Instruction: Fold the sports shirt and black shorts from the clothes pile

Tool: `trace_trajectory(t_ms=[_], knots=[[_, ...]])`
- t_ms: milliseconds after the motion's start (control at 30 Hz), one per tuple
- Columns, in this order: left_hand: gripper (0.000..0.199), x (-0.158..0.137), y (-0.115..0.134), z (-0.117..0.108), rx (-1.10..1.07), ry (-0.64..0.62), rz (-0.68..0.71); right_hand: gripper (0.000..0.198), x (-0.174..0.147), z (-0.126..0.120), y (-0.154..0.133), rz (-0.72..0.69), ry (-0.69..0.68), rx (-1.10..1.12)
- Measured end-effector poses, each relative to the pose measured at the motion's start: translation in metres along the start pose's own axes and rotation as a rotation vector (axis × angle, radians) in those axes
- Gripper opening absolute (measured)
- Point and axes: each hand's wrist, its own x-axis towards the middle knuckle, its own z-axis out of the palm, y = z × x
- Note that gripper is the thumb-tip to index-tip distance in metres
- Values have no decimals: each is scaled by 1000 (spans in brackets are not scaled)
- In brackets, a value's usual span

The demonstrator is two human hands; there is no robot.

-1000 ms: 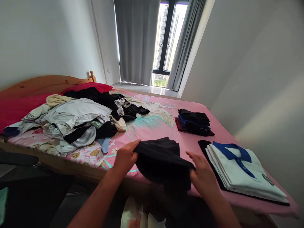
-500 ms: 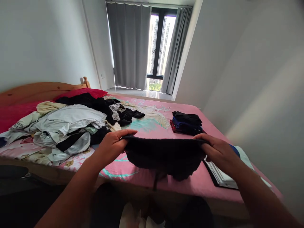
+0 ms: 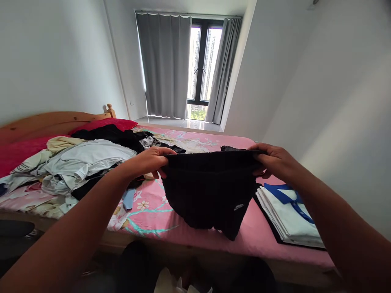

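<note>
A pair of black shorts (image 3: 207,191) hangs stretched between my hands, above the front part of the bed. My left hand (image 3: 151,160) pinches the waistband at its left end. At the right end, my right hand (image 3: 271,158) grips the same waistband between thumb and fingers. A small white logo shows low on the right leg. The shorts' lower edge hangs over the pink sheet; whether it touches is hard to tell. Behind the waistband, only the top of a dark folded stack (image 3: 229,148) shows.
A loose heap of clothes (image 3: 94,156) covers the bed's left side, before red pillows (image 3: 119,123) and a wooden headboard (image 3: 58,116). Folded white shirts with a blue collar (image 3: 290,215) lie at the right front edge. Grey curtains (image 3: 165,65) flank a window behind the bed.
Both hands have risen with the shorts, which now hang down with the front and logo showing. The shorts now hide most of the dark folded stack.
</note>
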Motion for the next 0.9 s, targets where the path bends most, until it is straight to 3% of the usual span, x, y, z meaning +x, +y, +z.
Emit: trace_trajectory(t_ms=[200, 267, 433, 600, 700, 800, 900], knots=[[25, -1, 9, -10, 4, -59, -57, 32, 4, -4, -2, 9, -109, 136], [28, -4, 9, -15, 11, -57, -56, 36, 2, -9, -5, -35, -188, 120], [40, -13, 10, -31, -9, -120, 158, 65, -8, -24, -14, -185, -359, -25], [41, -23, 24, -40, 8, 62, 138, 40, -14, -46, -31, -292, -280, -60], [45, -28, 29, -42, -118, 127, 122, 40, -11, -59, -38, -312, -216, -15], [45, -20, 18, -37, -152, 57, 61, 42, -2, -53, -32, -251, -225, -2], [44, 4, 1, -30, 24, -19, 17, 37, 22, -30, -13, -207, -271, -62]])
